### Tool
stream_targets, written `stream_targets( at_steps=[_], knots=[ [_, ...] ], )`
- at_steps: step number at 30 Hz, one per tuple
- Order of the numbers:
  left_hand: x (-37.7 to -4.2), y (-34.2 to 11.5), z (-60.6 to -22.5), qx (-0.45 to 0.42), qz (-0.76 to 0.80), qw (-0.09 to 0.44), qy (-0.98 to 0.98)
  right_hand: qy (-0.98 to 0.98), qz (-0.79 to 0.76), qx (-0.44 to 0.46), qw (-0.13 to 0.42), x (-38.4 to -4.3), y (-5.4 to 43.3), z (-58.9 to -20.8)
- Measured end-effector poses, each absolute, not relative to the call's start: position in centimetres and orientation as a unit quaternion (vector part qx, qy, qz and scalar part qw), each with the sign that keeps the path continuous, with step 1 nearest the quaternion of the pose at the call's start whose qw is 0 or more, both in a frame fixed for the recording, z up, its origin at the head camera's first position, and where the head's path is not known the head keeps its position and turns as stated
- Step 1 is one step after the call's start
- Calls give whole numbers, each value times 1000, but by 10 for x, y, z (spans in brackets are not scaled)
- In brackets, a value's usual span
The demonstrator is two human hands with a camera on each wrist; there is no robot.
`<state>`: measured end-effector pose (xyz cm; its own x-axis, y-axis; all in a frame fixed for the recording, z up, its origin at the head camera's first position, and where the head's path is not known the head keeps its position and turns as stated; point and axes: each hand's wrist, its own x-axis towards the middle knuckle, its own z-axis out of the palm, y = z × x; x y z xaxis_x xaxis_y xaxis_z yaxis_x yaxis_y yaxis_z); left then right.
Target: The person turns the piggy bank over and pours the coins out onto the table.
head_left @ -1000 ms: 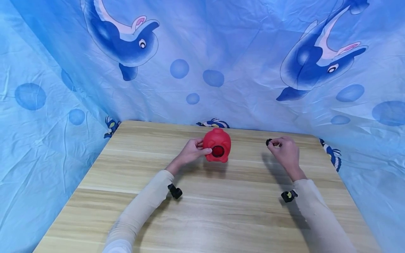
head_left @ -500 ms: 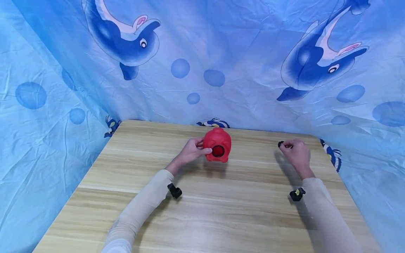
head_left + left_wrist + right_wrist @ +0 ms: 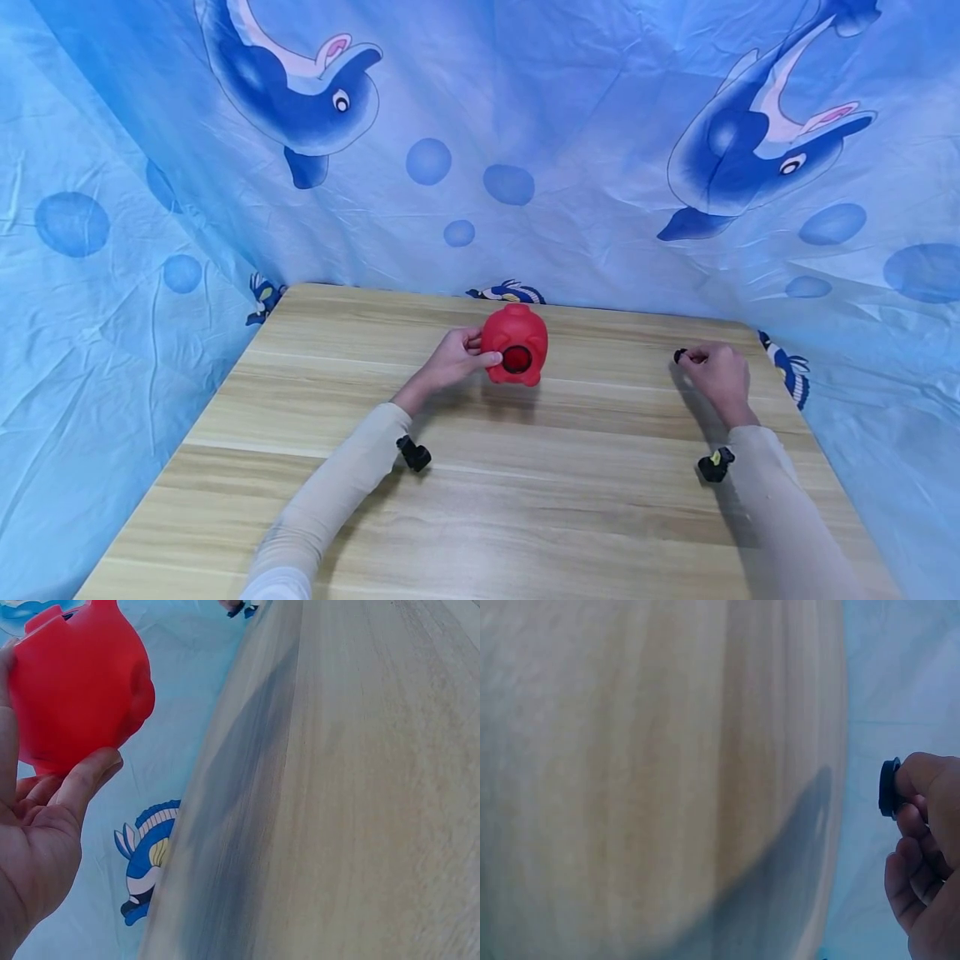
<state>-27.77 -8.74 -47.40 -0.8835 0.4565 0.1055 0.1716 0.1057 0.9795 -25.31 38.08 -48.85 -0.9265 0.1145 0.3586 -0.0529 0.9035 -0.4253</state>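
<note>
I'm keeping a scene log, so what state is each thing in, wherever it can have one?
Smooth red rounded figure: held in the left grip, its black-rimmed round hole uncovered.
Small black disc: pinched in the right grip, apart from the figure.
Blue dolphin-print cloth: hanging, wrinkled.
Long cream sleeves: reaching the wrists.
Small black wrist cameras: worn.

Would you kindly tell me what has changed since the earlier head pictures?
The right hand, pinching a small black piece, has moved rightward, farther from the red figure, and slightly lower in the head view. The left hand and red figure stayed put; neither hand let go.
</note>
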Motion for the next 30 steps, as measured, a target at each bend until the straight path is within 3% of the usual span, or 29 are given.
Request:
stream_targets(
  at_steps=[10,30],
  knots=[
    [-277,-89,-477,222,637,102,731,-969,214,-67,107,-256,384,-497],
    [-280,-91,-478,227,635,102,731,-968,219,-84,86,-253,386,-503]
  ],
)
